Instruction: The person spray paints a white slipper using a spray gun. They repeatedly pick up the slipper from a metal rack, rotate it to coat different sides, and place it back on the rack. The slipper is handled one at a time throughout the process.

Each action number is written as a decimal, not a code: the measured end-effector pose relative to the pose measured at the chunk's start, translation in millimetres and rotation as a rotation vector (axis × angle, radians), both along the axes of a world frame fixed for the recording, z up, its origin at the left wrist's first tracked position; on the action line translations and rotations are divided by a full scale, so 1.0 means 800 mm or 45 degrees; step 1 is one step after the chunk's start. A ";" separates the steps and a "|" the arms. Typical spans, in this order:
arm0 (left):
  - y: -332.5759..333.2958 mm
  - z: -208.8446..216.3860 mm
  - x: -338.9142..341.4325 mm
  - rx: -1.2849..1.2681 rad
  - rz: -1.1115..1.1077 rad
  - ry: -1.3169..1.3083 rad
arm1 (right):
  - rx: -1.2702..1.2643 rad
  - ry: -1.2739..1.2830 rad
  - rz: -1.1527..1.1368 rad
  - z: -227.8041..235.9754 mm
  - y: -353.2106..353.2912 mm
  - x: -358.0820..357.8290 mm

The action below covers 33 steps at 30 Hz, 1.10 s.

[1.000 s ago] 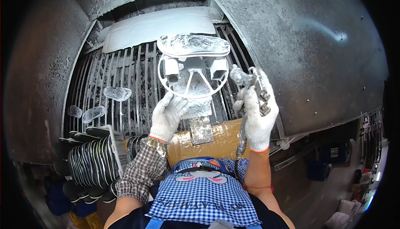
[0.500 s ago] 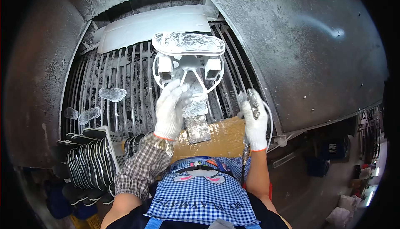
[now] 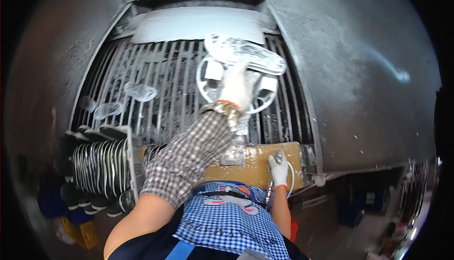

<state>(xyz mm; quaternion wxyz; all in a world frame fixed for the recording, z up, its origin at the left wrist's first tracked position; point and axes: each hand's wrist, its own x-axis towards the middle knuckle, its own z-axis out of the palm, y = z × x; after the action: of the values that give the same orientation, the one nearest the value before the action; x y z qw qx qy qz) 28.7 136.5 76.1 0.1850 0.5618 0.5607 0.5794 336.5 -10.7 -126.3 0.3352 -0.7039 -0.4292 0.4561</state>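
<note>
A pale shoe sole [image 3: 246, 54] with a dark-streaked top lies tilted across a white round stand [image 3: 270, 84]. My left hand [image 3: 235, 86], in a white glove, reaches over the stand up to the sole's near edge. Its fingers are blurred there, and I cannot tell whether they grip the sole or only touch it. Closer to my body, my right hand [image 3: 279, 171], also gloved, is closed round a metal spray gun [image 3: 279, 156] with a pale hose [image 3: 292, 177].
Metal bars [image 3: 165, 80] form a grate under the stand, carrying several clear sole-shaped pieces [image 3: 140, 91]. A white basket [image 3: 134, 160] of dark soles [image 3: 97, 167] stands at the left. Tan board [image 3: 257, 175] lines the front. Metal panels [image 3: 350, 85] rise at both sides.
My left hand has moved forward and right to the sole, which has turned so its right end lies nearer. My right hand has drawn back toward my body with the spray gun.
</note>
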 end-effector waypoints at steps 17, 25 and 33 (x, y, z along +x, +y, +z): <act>-0.099 -0.040 -0.195 0.256 0.210 -1.177 | -0.023 0.010 0.016 -0.022 -0.013 0.001; -0.110 -0.242 -0.252 -0.041 0.601 -2.054 | 0.003 -0.054 0.030 -0.039 -0.010 0.014; -0.124 -0.359 -0.202 -0.272 0.663 -2.231 | -0.066 -0.033 -0.010 -0.013 -0.011 0.000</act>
<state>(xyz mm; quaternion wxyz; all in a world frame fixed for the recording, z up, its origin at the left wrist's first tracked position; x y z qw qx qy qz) -132.8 37.3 -211.0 0.4585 -0.2421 0.3793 0.7664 336.4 -19.3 -136.4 0.3131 -0.7199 -0.4187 0.4565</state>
